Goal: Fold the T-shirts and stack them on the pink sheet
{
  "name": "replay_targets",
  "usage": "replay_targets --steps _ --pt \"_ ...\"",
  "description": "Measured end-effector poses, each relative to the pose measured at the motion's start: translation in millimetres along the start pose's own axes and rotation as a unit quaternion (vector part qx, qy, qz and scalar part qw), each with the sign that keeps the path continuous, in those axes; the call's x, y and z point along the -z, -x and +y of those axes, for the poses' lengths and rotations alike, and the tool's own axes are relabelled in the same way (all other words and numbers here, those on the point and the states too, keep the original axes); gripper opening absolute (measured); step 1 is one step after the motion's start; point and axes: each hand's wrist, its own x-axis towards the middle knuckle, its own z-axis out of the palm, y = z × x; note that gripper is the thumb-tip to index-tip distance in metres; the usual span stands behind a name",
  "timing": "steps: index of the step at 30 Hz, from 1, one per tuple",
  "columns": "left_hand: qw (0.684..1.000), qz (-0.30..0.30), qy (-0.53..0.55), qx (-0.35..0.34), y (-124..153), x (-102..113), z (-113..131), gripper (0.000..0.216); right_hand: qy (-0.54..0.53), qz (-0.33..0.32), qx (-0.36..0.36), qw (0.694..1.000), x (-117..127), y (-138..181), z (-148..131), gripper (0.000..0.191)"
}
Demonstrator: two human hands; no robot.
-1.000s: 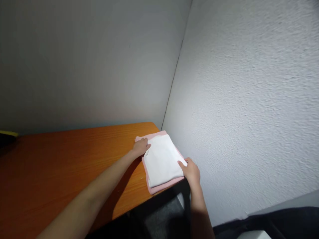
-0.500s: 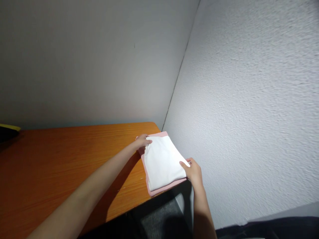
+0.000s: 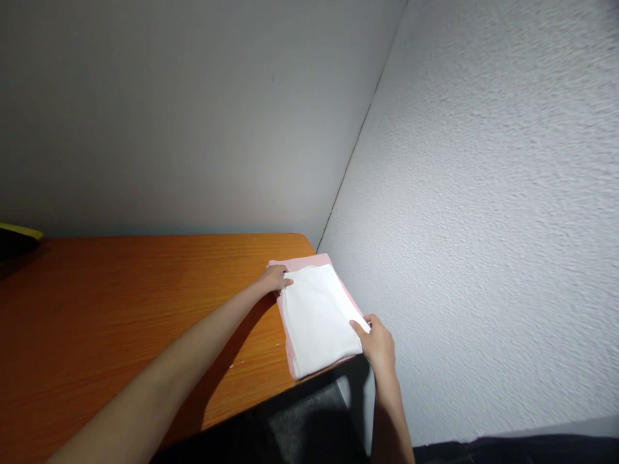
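Observation:
A folded white cloth, perhaps a garment, lies on top of a folded pink cloth at the right end of the wooden table. Pink shows along its far side and its left edge. My left hand pinches the white cloth's far left corner, thumb on top and the other fingers mostly hidden. At the near right corner my right hand grips the white cloth between thumb and fingers, close to the table's front edge.
The orange-brown wooden table stretches to the left. A black and yellow object sits at its far left. A textured white wall rises close on the right, and a grey wall stands behind.
The white cloth has shifted slightly towards me over the pink one, with both hands on it. More pink shows at the far side, less at the near edge. The camera view has shifted a little.

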Motion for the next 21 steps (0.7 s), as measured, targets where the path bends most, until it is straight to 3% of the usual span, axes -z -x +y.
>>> replay_targets --steps 4,7,9,11,15,19,21 --pt "0.997 0.06 -0.054 -0.015 17 14 14 0.034 0.054 -0.001 0.005 0.999 11 9 -12 0.037" --pt "0.983 0.142 -0.095 -0.059 37 19 35 0.031 0.145 0.091 0.039 0.985 19 21 -29 0.052" --pt "0.973 0.167 -0.11 -0.113 48 16 50 0.031 0.176 0.164 0.086 0.967 20 29 -45 0.064" --pt "0.966 0.162 -0.119 -0.165 54 7 64 0.034 0.171 0.185 0.131 0.959 16 35 -64 0.073" --pt "0.96 0.121 -0.139 -0.21 54 -17 75 0.047 0.157 0.127 0.165 0.965 -13 42 -95 0.089" --pt "0.966 0.069 -0.164 -0.189 50 -34 61 0.06 0.134 0.056 0.154 0.977 -54 49 -96 0.094" --pt "0.971 0.05 -0.152 -0.179 47 -42 53 0.066 0.108 0.06 0.149 0.981 -69 49 -89 0.089"
